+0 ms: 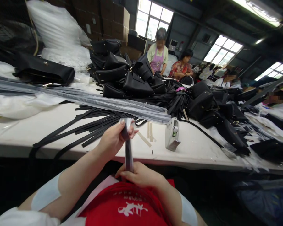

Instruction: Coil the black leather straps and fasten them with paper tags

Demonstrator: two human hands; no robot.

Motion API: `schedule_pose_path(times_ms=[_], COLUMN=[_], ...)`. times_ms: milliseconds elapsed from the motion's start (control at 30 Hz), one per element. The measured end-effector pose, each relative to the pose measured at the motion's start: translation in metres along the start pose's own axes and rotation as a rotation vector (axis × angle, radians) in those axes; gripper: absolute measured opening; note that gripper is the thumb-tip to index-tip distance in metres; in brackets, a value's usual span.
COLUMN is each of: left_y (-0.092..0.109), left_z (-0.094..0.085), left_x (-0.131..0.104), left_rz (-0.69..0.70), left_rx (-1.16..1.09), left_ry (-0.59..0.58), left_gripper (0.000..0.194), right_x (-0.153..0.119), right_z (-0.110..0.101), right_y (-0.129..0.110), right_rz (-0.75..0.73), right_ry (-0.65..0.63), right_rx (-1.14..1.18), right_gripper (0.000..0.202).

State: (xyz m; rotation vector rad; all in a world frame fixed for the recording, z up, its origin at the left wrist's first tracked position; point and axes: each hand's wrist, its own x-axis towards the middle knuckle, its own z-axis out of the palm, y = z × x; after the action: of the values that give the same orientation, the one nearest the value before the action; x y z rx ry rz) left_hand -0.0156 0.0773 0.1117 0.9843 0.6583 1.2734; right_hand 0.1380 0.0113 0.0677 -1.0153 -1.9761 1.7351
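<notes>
A black strap [129,153] in a clear plastic sleeve runs between my two hands, just in front of the table edge. My left hand [114,138] is closed around its upper end, where the strap bends over and the plastic sticks out past the fingers. Lower down, close to the red apron [132,204], my right hand [138,175] grips the same strap. Loose black straps [96,125] lie on the table just beyond my left hand. A bundle of plastic-sleeved straps [122,105] stretches across behind them.
A white tape dispenser [171,135] stands on the white table [195,147] to the right, near tan strips [150,131]. Black handbags [136,83] are piled behind, more lie at right. A person in a purple apron [158,58] and other people work across the table.
</notes>
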Motion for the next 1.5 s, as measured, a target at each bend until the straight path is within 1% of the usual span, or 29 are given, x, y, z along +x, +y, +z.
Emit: schedule_pose_path(times_ms=[67,100,167,233,300,367,400,467,500,533,567,633,667,733,800,833,867,900,933,967,1033,1100,1167,1200,1267,1333,1400,1467,1500], left_y=[-0.011,-0.018,-0.033,-0.043,-0.046,-0.044,-0.041,-0.035,-0.030,-0.025,-0.019,-0.005,0.002,0.010,0.009,0.004,-0.002,-0.010,-0.018,-0.025,-0.034,-0.037,-0.035,-0.033,-0.030,-0.025,-0.016,-0.006,-0.003], left_z=[-0.014,-0.021,-0.030,-0.032,-0.025,-0.015,-0.011,-0.006,-0.005,-0.004,-0.003,-0.002,-0.001,-0.003,-0.010,-0.016,-0.021,-0.027,-0.031,-0.033,-0.033,-0.028,-0.022,-0.020,-0.020,-0.024,-0.027,-0.029,-0.029], left_x=[0.005,0.005,-0.002,-0.013,-0.024,-0.033,-0.035,-0.036,-0.034,-0.032,-0.028,-0.018,-0.012,0.000,0.010,0.012,0.013,0.012,0.009,0.005,-0.006,-0.016,-0.021,-0.021,-0.018,-0.011,0.000,0.013,0.019], left_rz=[0.271,0.347,0.383,0.326,0.166,-0.131,-0.293,-0.557,-0.643,-0.690,-0.703,-0.635,-0.547,-0.264,0.078,0.225,0.330,0.387,0.400,0.380,0.257,-0.019,-0.355,-0.488,-0.648,-0.715,-0.726,-0.632,-0.549], left_rx=[0.420,0.641,0.962,1.064,1.004,0.810,0.667,0.348,0.200,0.072,-0.034,-0.180,-0.217,-0.183,0.074,0.275,0.492,0.692,0.850,0.954,1.001,0.874,0.604,0.446,0.159,-0.061,-0.241,-0.385,-0.430], left_ry=[0.112,0.116,0.002,-0.166,-0.266,-0.301,-0.304,-0.288,-0.279,-0.269,-0.262,-0.252,-0.232,-0.120,0.059,0.132,0.166,0.152,0.088,-0.007,-0.214,-0.370,-0.439,-0.434,-0.375,-0.293,-0.233,-0.178,-0.148], left_gripper=[0.036,0.040,0.045,0.044,0.046,0.056,0.060,0.064,0.065,0.064,0.063,0.060,0.056,0.048,0.042,0.042,0.043,0.044,0.046,0.046,0.044,0.048,0.058,0.062,0.066,0.070,0.071,0.065,0.061], right_x=[-0.011,-0.018,-0.028,-0.032,-0.030,-0.027,-0.026,-0.022,-0.020,-0.016,-0.010,0.001,0.006,0.010,0.004,-0.002,-0.010,-0.017,-0.023,-0.028,-0.030,-0.026,-0.020,-0.017,-0.012,-0.009,-0.004,0.002,0.006], right_z=[-0.004,-0.010,-0.030,-0.055,-0.076,-0.087,-0.088,-0.080,-0.073,-0.065,-0.056,-0.037,-0.028,-0.015,-0.008,-0.008,-0.011,-0.017,-0.026,-0.037,-0.060,-0.081,-0.094,-0.097,-0.097,-0.091,-0.079,-0.063,-0.052], right_y=[-0.008,-0.012,-0.015,-0.011,-0.003,0.004,0.005,0.007,0.008,0.010,0.013,0.021,0.024,0.027,0.021,0.016,0.011,0.006,0.002,0.000,0.003,0.014,0.028,0.035,0.045,0.052,0.055,0.056,0.055], right_rz=[-0.067,-0.084,-0.095,-0.070,-0.025,-0.052,-0.096,-0.194,-0.217,-0.212,-0.183,-0.086,-0.036,0.018,0.010,-0.008,-0.028,-0.047,-0.065,-0.081,-0.094,-0.050,0.024,0.047,0.046,0.009,-0.007,0.026,0.052], right_ry=[-0.096,-0.075,0.084,0.296,0.510,0.658,0.660,0.520,0.435,0.391,0.396,0.459,0.442,0.255,0.025,-0.043,-0.065,-0.045,0.007,0.086,0.279,0.462,0.552,0.556,0.495,0.427,0.443,0.507,0.501], right_rx=[0.133,0.189,0.247,0.207,0.014,-0.248,-0.342,-0.396,-0.375,-0.346,-0.319,-0.257,-0.203,-0.054,0.110,0.182,0.240,0.284,0.311,0.320,0.264,0.109,-0.081,-0.153,-0.185,-0.118,-0.103,-0.168,-0.193], right_gripper=[0.035,0.039,0.044,0.046,0.041,0.031,0.031,0.044,0.048,0.048,0.044,0.028,0.023,0.024,0.028,0.029,0.030,0.031,0.032,0.033,0.035,0.037,0.040,0.042,0.051,0.056,0.047,0.035,0.028])
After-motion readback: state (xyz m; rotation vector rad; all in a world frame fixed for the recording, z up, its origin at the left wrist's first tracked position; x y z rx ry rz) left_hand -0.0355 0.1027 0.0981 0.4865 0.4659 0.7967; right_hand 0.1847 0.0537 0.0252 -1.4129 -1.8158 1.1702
